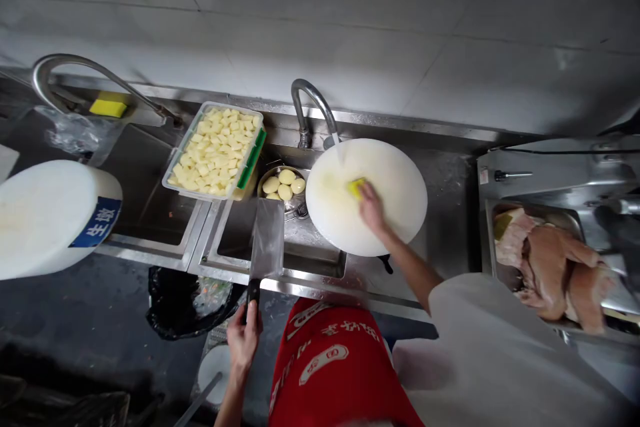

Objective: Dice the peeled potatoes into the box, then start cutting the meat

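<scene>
My left hand (244, 339) is wrapped round the black handle of a cleaver (267, 240), whose wide blade points away over the sink's front edge. On a round white cutting board (325, 193), my right hand (371, 205) presses a yellow sponge (356, 187). Water runs from the curved faucet (320, 101) onto the board's back edge. Left of the board, a metal bowl (260, 188) in the sink holds several peeled potatoes (287, 177). Beside it stands a clear container of cut potato pieces (215, 150).
At the left are a thick white block (45, 213), a second faucet (85, 60) and another yellow sponge (109, 105). A black-lined bin (170, 303) stands below the sink (200, 240). At the right, a metal tray (570, 213) holds raw meat (547, 267).
</scene>
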The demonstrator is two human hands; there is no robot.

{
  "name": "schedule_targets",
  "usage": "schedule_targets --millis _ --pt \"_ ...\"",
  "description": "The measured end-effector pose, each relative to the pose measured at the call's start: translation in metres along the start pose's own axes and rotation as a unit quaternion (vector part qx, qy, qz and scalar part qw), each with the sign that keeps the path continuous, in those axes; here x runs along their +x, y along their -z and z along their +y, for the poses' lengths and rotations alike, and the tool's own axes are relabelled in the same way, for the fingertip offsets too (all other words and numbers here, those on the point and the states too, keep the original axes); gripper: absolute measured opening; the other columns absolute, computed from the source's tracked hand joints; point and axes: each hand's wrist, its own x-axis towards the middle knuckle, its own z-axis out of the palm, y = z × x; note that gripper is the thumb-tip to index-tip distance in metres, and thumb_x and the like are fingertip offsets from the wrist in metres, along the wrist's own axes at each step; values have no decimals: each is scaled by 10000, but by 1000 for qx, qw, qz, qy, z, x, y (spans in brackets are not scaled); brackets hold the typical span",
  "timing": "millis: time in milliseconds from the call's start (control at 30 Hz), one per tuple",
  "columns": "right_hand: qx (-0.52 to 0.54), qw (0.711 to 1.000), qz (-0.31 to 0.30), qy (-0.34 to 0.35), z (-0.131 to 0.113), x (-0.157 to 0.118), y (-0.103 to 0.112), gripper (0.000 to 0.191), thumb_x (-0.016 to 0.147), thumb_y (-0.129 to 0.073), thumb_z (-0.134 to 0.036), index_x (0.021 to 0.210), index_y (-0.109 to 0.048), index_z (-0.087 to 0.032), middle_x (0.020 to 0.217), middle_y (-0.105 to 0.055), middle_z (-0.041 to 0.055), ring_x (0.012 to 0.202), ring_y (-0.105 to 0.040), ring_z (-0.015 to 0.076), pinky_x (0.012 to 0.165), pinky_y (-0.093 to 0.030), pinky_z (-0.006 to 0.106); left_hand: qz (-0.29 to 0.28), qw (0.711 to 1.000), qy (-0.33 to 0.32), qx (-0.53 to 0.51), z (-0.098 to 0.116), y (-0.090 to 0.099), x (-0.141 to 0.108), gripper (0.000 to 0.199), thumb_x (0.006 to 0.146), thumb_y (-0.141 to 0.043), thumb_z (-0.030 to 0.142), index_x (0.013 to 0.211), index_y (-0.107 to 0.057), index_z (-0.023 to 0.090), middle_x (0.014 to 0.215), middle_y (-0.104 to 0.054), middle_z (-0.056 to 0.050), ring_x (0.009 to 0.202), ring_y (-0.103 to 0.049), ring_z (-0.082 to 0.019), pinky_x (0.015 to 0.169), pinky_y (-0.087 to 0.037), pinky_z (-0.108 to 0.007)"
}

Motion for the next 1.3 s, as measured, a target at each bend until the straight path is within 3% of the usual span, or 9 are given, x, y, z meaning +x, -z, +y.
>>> schedule_targets --millis 133,233,400,500,633,767,867,1167,1300 --pt "77 977 -100 170 -69 -40 -37 683 804 -435 47 1403 -592 -242 1525 -498 9 1462 -358 191 1211 -344 393 -15 1000 -10 -11 8 5 0 614 707 -656 791 747 -596 181 578 -544 9 472 -480 -104 428 -401 -210" --pt "92 959 -129 235 -45 -46 -16 702 815 -396 56 1410 -585 -266 1520 -503 -2 1457 -363 198 1209 -327 464 4 1000 16 -24 10 8 -3 648 662 -684 800 780 -606 168 576 -560 10 483 -500 -114 431 -430 -213" --pt "-19 1000 -14 13 67 9 44 556 893 -457 -84 1413 -582 -233 1552 -452 83 1461 -301 333 1183 -222 633 15 999 22 -24 6 14 -12 648 669 -687 791 794 -606 160 584 -552 11 490 -488 -114 434 -418 -214" --pt "-52 982 58 -172 84 75 40 600 904 -497 -173 1497 -459 -92 1599 -331 205 1471 -273 380 1182 -211 634 21 1000 14 -4 1 21 -20 640 697 -663 784 786 -610 152 579 -545 5 492 -474 -112 436 -399 -213" --pt "-2 995 -2 -104 4 113 -9 652 875 -496 -99 1519 -415 -42 1636 -260 202 1510 -221 317 1229 -223 475 38 999 0 11 3 24 -32 645 714 -629 788 746 -601 145 579 -550 -5 487 -467 -108 440 -384 -211" --pt "154 977 -120 83 -103 68 -53 655 812 -465 32 1437 -551 -141 1585 -417 80 1469 -330 225 1232 -245 385 51 999 0 -4 18 22 -40 682 673 -647 813 753 -599 138 549 -515 8 466 -435 -96 425 -358 -205" --pt "267 944 -146 127 -127 23 -56 608 802 -446 31 1338 -640 -180 1498 -537 23 1400 -440 180 1210 -306 341 49 999 1 -21 22 21 -38 699 641 -673 824 748 -586 139 548 -497 19 468 -419 -86 419 -351 -196" --pt "79 972 138 -174 95 -35 73 517 944 -357 -170 1422 -546 -114 1572 -405 158 1405 -445 255 1159 -359 415 -3 999 -27 -25 12 11 -10 637 698 -679 778 756 -582 152 575 -535 17 477 -454 -94 436 -377 -203" --pt "-53 958 106 -260 124 -7 70 538 938 -328 -109 1440 -510 -50 1596 -349 197 1469 -332 272 1172 -318 427 -19 999 -26 -28 20 3 -10 640 685 -691 782 750 -570 157 569 -527 19 478 -457 -98 428 -383 -206"
